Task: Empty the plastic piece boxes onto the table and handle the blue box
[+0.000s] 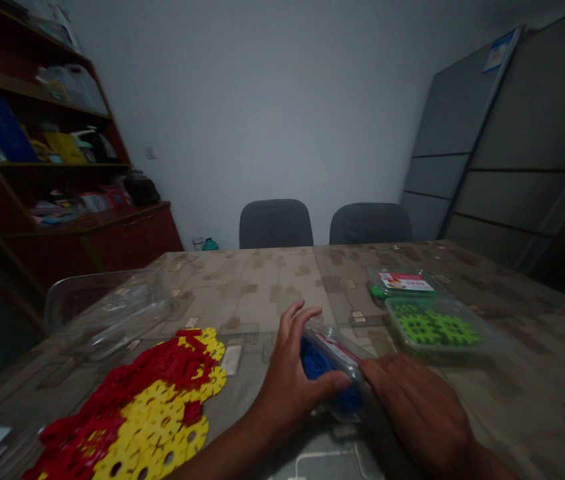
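Observation:
A clear plastic box of blue pieces [316, 360] is tilted on its side between my two hands, low in the middle of the view. My left hand [290, 370] grips its left side, thumb across the front and fingers behind, some of them raised. On the right, my right hand [412, 400] is closed against the lid side, which bears a red and white label; its fingertips are mostly hidden. A heap of red pieces [147, 373] and yellow notched discs [162, 420] lies on the table to the left of my left hand.
An open clear box of green pieces [437, 327] stands at the right, with a labelled clear lid [406, 281] behind it. Empty clear plastic trays [107, 300] rest at the left. Two grey chairs [276, 223] stand beyond the patterned tablecloth [262, 280].

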### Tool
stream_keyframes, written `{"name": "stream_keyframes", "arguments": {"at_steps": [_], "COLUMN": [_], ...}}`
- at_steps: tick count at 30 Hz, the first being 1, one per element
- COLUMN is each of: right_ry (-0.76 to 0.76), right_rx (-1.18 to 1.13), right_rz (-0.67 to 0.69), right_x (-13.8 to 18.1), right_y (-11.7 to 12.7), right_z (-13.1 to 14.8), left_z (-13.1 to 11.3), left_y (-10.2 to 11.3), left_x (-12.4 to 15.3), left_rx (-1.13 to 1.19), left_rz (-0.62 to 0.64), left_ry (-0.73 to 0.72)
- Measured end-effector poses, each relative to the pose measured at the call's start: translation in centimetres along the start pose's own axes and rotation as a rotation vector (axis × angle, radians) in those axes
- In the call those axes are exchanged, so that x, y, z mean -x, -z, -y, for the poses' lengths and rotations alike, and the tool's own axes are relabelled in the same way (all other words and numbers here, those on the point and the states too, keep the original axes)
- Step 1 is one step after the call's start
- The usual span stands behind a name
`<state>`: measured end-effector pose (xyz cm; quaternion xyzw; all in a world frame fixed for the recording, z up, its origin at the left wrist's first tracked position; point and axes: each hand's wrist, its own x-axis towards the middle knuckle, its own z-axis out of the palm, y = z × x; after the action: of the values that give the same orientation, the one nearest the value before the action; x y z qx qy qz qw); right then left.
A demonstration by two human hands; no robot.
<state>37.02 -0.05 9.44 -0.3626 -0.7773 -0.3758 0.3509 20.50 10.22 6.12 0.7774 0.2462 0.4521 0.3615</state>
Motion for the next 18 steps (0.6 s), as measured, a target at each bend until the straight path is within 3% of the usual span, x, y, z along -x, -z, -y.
{"name": "stream_keyframes", "arguments": {"at_steps": [3, 7, 12, 18], "right_ry": [-0.023, -0.008, -0.016, -0.033], "right_rx": [-0.026, -0.021, 0.011, 0.061], "right_rz": [0.047, 0.020, -0.004, 0.074], "right_x": [0.2, -0.1, -0.5, -0.2], "right_y": [-0.1, -0.1, -0.4, -0.5], "right_z": [0.1, 0.1, -0.3, -0.9], "left_z": [0.6, 0.2, -0.6, -1.1], "left_y": [-0.1, 0.1, -0.2, -0.4], "left_x": [0.0, -0.1, -0.5, -1.0], "left_rx": [-0.012, -0.098, -0.134, -0.147], "left_rz": [0.122, 0.187, 0.167, 0.145], "left_ry": [0.106, 0.123, 0.081, 0.082]}}
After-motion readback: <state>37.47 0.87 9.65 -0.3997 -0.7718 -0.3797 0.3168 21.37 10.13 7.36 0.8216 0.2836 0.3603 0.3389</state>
